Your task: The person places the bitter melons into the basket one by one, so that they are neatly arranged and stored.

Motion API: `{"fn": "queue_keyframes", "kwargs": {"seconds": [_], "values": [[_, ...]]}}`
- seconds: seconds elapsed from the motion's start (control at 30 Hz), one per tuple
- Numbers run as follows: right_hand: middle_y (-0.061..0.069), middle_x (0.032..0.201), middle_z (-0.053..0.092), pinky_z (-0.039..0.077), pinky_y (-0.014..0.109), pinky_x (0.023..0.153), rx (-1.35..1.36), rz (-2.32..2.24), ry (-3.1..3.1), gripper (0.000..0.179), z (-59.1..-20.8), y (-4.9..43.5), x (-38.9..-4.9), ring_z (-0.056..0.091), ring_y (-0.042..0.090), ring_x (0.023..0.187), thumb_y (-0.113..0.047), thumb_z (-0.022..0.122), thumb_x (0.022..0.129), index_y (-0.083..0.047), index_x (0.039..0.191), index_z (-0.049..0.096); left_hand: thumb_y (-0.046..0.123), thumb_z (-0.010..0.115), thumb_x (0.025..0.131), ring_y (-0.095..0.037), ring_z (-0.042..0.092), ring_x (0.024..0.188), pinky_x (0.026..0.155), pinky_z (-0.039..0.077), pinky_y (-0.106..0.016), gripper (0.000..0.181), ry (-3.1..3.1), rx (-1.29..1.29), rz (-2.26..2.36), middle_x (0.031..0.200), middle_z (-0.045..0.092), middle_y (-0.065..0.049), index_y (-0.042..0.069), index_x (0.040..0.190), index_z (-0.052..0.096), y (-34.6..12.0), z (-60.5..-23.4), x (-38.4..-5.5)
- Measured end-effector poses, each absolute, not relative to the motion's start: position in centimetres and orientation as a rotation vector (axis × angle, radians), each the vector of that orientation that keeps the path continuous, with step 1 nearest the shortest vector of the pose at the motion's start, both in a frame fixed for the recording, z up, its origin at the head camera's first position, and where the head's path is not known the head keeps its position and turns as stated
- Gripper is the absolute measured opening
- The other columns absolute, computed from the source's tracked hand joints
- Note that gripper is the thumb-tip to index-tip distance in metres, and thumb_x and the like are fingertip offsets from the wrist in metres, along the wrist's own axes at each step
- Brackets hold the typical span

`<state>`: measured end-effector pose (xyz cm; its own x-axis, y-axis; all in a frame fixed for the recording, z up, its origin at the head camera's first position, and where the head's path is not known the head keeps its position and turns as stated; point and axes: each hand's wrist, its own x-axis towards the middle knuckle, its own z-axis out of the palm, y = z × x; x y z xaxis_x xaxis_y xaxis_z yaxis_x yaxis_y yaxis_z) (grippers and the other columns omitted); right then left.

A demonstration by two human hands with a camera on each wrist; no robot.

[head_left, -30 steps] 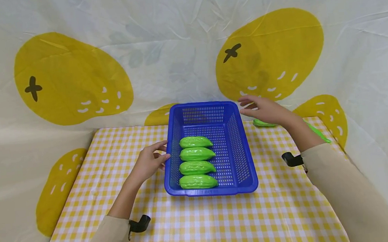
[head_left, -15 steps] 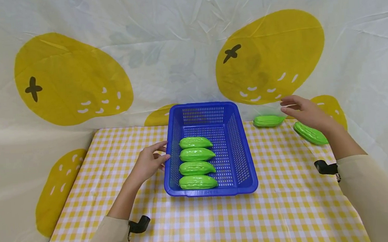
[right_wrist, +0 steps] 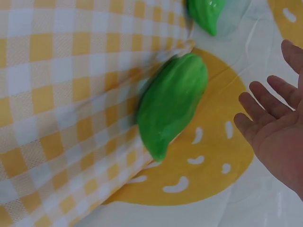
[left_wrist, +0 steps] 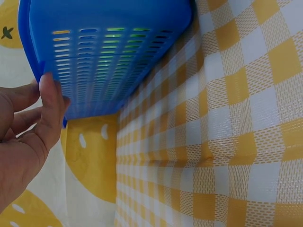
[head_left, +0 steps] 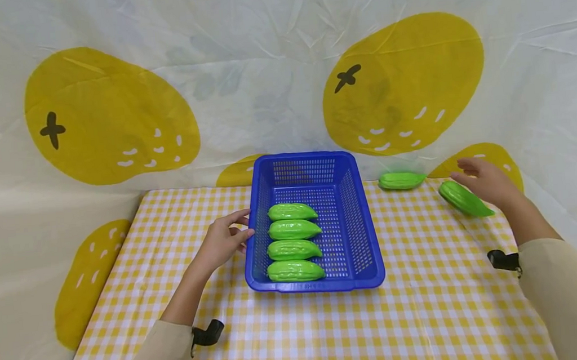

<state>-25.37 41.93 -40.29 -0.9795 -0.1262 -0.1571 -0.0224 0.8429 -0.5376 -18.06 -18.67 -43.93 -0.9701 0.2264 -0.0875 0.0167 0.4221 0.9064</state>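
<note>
In the head view, a blue plastic basket point(head_left: 316, 285) holds several bright green, ridged, glossy toy bitter melons point(head_left: 295, 250), stacked in a row along its left side. My left hand point(head_left: 220, 241) holds the basket's left rim with thumb and fingers; the left wrist view shows fingertips point(left_wrist: 48, 87) against the basket's outer wall. My right hand point(head_left: 489, 182) hovers with loosely extended fingers just above a loose bitter melon point(head_left: 463, 199) near the table's right edge. In the right wrist view that bitter melon point(right_wrist: 174, 101) is apart from the hand point(right_wrist: 279, 123).
Another bitter melon point(head_left: 401, 180) lies at the table's back edge, right of the basket. A yellow-and-white checked cloth point(head_left: 321, 335) covers the table. Behind hangs a pale curtain point(head_left: 262, 108) with large yellow fruit prints.
My right hand has moved right and slightly down, from beside the basket's far corner to over the right-hand loose bitter melon. My left hand and the basket have stayed in place.
</note>
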Motion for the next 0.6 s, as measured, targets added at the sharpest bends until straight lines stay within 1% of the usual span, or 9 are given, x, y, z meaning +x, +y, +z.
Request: {"fn": "queue_keyframes", "kwargs": {"seconds": [0.07,0.13,0.2,0.3,0.5,0.6], "values": [[0.042,0.158,0.024,0.03,0.08,0.108,-0.091,-0.78,2.837,0.085,-40.9,42.6,-25.5,0.026,0.063,0.142,-0.051,0.042,0.109,0.012,0.159,0.016,0.005,0.067,0.1,-0.017,0.069,0.069,0.065,0.066,-0.05,0.054,2.481,0.218,1.574,0.128,0.063,-0.025,0.003,0.151,0.051,-18.7,-43.9,-18.0],[0.043,0.157,0.024,0.031,0.08,0.108,-0.07,-0.741,2.838,0.086,-41.5,43.2,-25.7,0.027,0.063,0.141,-0.053,0.041,0.109,0.013,0.159,0.017,0.006,0.067,0.1,-0.018,0.069,0.07,0.064,0.066,-0.049,0.054,2.48,0.221,1.576,0.128,0.063,-0.025,0.003,0.151,0.051,-18.7,-43.9,-18.1],[0.044,0.157,0.023,0.031,0.08,0.107,-0.058,-0.698,2.834,0.088,-42.0,43.6,-25.8,0.027,0.064,0.14,-0.055,0.04,0.108,0.013,0.158,0.016,0.006,0.067,0.1,-0.018,0.069,0.07,0.064,0.066,-0.049,0.053,2.477,0.223,1.579,0.129,0.062,-0.026,0.003,0.151,0.051,-18.8,-43.9,-18.1],[0.045,0.156,0.02,0.029,0.081,0.108,-0.04,-0.646,2.812,0.091,-42.7,44.1,-25.9,0.025,0.065,0.14,-0.055,0.039,0.109,0.014,0.159,0.01,0.006,0.067,0.1,-0.018,0.069,0.07,0.065,0.066,-0.05,0.053,2.477,0.22,1.578,0.129,0.062,-0.026,0.003,0.151,0.051,-18.9,-44.0,-18.1],[0.05,0.153,0.012,0.027,0.084,0.104,-0.01,-0.564,2.736,0.097,-43.9,44.9,-25.8,0.018,0.071,0.136,-0.058,0.037,0.108,0.017,0.157,-0.001,0.006,0.067,0.1,-0.018,0.069,0.069,0.066,0.065,-0.052,0.053,2.474,0.211,1.578,0.129,0.062,-0.026,0.004,0.151,0.051,-18.9,-44.0,-18.0],[0.052,0.152,0.012,0.028,0.085,0.102,-0.005,-0.541,2.712,0.099,-44.6,45.2,-25.7,0.018,0.072,0.134,-0.059,0.037,0.108,0.017,0.157,-0.002,0.006,0.067,0.1,-0.018,0.069,0.07,0.067,0.065,-0.054,0.053,2.472,0.223,1.582,0.129,0.062,-0.026,0.003,0.151,0.051,-18.9,-44.0,-18.0]]}}
